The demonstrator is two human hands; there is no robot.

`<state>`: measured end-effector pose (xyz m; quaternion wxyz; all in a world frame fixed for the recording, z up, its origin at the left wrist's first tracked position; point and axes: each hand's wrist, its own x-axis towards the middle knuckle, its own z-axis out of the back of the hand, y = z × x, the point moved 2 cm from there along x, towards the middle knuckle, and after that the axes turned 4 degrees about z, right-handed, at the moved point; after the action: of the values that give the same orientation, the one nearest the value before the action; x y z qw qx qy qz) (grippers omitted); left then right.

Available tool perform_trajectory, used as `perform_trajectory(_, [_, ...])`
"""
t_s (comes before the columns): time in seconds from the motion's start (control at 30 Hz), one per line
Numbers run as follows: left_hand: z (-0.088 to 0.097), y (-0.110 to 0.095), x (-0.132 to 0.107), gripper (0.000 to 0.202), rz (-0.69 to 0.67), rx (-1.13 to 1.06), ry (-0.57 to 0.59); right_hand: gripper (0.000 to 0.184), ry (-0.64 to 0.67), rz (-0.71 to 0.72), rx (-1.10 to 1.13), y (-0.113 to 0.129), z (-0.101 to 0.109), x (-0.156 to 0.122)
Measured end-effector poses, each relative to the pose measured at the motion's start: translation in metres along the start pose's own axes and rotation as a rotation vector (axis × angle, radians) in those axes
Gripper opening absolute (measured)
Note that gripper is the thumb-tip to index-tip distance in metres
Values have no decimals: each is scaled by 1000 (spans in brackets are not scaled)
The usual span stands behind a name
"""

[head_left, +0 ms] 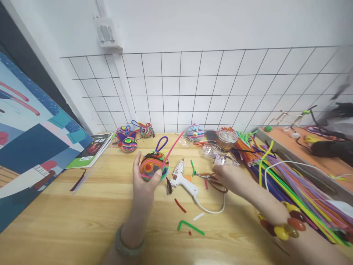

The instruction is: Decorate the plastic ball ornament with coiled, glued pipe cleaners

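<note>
My left hand [146, 184] is wrapped round a ball covered in coloured pipe cleaners [151, 167], with an orange spiral like an eye on its side. A dark blue loop [161, 143] stands on top of the ball and a dark tassel [169, 186] hangs at its right. A straight pink pipe cleaner [173, 147] sticks up from the ball, by my thumb. To the right, my right hand [227, 178] has its fingers closed at the brown handles of a pair of scissors [205, 176]; the fingertips are partly hidden. Between the hands lies a white glue gun [186, 184].
Short cut pieces, among them a bent green pipe cleaner [191, 228], lie in front. Several finished balls [129, 144] and a book [91, 151] are at the back left. Clear plastic shells [211, 150] and a long pipe cleaner bundle [286, 184] occupy the right. A person's dark sleeve [331, 151] shows beyond.
</note>
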<state>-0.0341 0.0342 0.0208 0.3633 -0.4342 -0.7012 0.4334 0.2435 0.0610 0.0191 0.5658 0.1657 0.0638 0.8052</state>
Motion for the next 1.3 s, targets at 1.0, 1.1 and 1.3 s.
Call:
perform_trajectory(1.0, [-21, 8, -27, 80, 88, 240, 154, 33, -23, 260, 419, 65, -7, -52])
perform_trajectory(1.1, [-24, 10, -30, 80, 104, 241, 186, 31, 31, 234, 370, 69, -11, -51])
perform_trajectory(1.3, [-28, 17, -31, 89, 204, 209, 214, 34, 1, 267, 280, 70, -18, -53])
